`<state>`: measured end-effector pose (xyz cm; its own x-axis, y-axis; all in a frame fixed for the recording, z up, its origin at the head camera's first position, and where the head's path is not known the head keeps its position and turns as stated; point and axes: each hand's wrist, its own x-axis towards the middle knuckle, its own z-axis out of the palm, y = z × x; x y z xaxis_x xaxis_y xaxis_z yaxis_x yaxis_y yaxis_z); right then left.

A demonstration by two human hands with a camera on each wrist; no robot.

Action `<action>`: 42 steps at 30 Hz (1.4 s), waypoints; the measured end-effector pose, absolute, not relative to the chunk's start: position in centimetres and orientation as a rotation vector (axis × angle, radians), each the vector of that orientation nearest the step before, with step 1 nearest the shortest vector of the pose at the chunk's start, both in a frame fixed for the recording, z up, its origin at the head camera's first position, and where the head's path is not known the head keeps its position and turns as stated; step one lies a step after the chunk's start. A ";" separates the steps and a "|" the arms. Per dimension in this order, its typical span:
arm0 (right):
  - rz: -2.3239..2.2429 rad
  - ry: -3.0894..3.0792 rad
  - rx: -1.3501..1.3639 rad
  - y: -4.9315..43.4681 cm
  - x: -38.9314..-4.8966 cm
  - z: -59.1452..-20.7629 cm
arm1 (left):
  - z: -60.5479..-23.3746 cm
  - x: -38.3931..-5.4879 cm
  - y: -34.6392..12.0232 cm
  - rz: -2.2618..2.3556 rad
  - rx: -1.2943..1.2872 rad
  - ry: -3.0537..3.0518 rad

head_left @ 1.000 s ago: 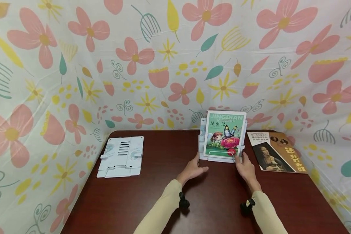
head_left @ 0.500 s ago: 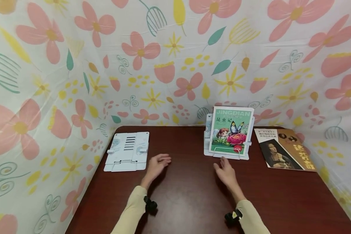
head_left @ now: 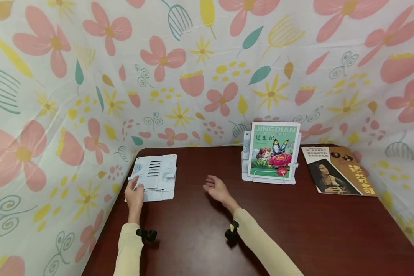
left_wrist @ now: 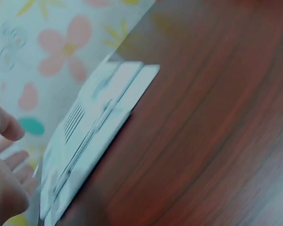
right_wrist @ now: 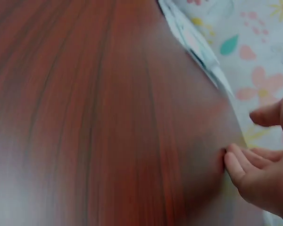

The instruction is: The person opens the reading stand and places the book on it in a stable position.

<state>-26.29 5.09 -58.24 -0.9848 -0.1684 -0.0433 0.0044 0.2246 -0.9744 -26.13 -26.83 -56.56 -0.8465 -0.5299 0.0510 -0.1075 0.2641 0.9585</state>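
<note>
A white folding book stand (head_left: pixel 158 172) lies flat at the table's left, with a row of dark slots and small side clips. My left hand (head_left: pixel 134 194) is over its lower left corner, fingers relaxed and spread, holding nothing. In the left wrist view the same stand (left_wrist: pixel 92 127) lies just beyond the fingers. My right hand (head_left: pixel 218 189) hovers over the middle of the table, fingers loosely bent, with nothing in it. At the back right a green picture book (head_left: pixel 272 153) leans upright on a second white book stand (head_left: pixel 245 153), behind its wire holder.
A brown and white book (head_left: pixel 339 170) with a painted portrait lies flat at the table's right edge. The dark red wooden table (head_left: pixel 200 237) meets a flowered cloth (head_left: pixel 214 76) at the back and sides.
Both hands have left the stand with the green book and moved left. The left hand has reached the flat stand; the right has come to mid-table. The view has shifted slightly.
</note>
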 end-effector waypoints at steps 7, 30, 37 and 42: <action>-1.856 2.071 -0.272 -0.1 -26.5 -58.0 | -57.3 -25.8 -28.9 -1.723 0.683 -2.356; -1.834 2.054 -0.241 -5.7 -26.1 -57.8 | -57.5 -26.1 -31.7 -1.764 0.691 -2.464; -1.843 2.068 -0.244 -6.0 -26.1 -58.2 | -57.5 -26.1 -31.9 -1.750 0.697 -2.468; -1.830 2.104 -0.232 -6.0 -26.5 -58.2 | -57.3 -26.3 -31.9 -1.730 0.687 -2.493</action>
